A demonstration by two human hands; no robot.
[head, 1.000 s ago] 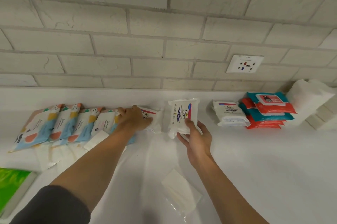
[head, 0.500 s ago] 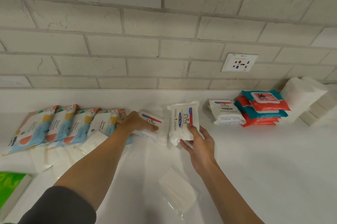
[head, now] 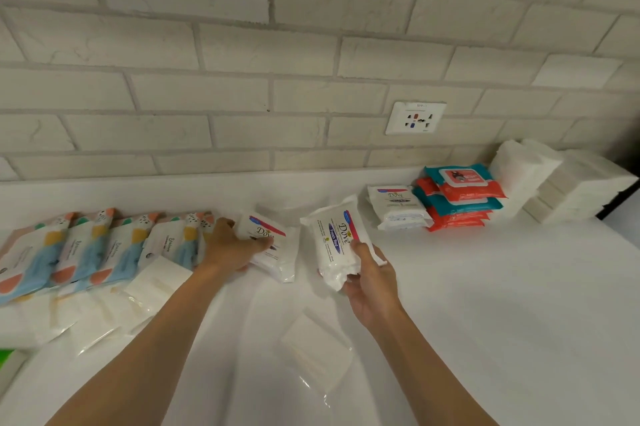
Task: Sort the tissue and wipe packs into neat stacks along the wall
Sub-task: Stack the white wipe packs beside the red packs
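blue patterned packs [head: 100,249] at left, red-and-teal stack [head: 459,202] at right, by the wall [head: 242,54]. gripping a dove pack [head: 277,245] low by the counter [head: 502,287] with left hand [head: 230,249]; clutching a second dove pack [head: 334,242], raised, tilted, in right hand [head: 374,281].

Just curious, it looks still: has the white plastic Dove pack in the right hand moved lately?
Yes. The white plastic Dove pack in the right hand has shifted right, closing on the untouched white Dove pack lying to its right.
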